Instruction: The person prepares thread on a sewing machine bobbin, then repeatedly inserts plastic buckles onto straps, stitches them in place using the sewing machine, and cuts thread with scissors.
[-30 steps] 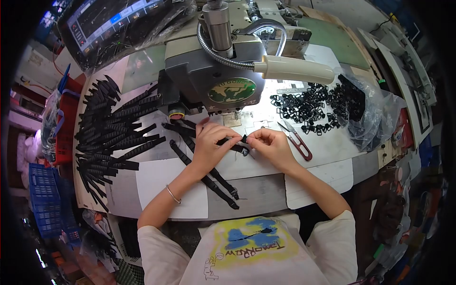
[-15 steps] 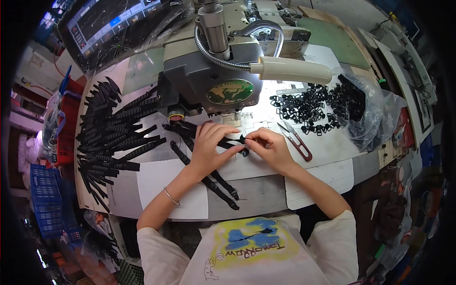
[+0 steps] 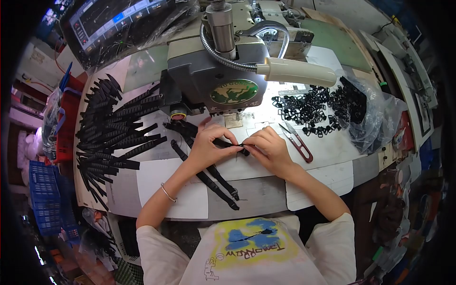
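A narrow black strap (image 3: pixel 222 143) lies between the hands, partly hidden behind the left hand (image 3: pixel 205 148); its pinched tip is too small to make out. Left thumb and forefinger form a ring, gripping it; the right hand (image 3: pixel 272 151) pinches opposite, fingers curled. Beyond the right hand lie maroon-handled scissors (image 3: pixel 299 145) and glossy black buckles (image 3: pixel 304 108).

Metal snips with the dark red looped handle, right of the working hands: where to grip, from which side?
I'd pinch both sides of the dark red handle, coming from the near right. The snips lie at a slant, handle end near, pointed blades aimed far left, so fingers should stay off the tips. The right hand crowds the left side.
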Demonstrator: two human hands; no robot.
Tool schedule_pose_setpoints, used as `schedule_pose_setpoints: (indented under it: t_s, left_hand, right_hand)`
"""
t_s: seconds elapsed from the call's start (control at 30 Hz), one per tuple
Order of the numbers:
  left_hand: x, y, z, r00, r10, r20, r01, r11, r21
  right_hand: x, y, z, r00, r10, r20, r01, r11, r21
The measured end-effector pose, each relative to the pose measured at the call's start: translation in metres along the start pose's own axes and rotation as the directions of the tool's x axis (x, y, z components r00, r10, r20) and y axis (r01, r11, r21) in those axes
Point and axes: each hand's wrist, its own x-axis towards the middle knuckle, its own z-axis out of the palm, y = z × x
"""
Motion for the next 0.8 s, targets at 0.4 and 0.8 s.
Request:
schedule_pose_setpoints:
  t_s: [0.4, 0.8]
  left_hand:
    - [0.006, 0.0, -0.006, 0.988, -0.071, 0.136, 0.093, 0.982, -0.163]
    - [-0.001, -0.001, 0.007, 0.945, -0.293, -0.148, 0.152, 0.79, -0.595]
  right_hand:
    - [-0.001, 0.001, 0.001, 0.999, -0.041, 0.004, 0.041, 0.998, -0.048]
    - [0.003, -0.007, 0.001, 0.999, 0.043, 0.016, -0.044, 0.997, 0.061]
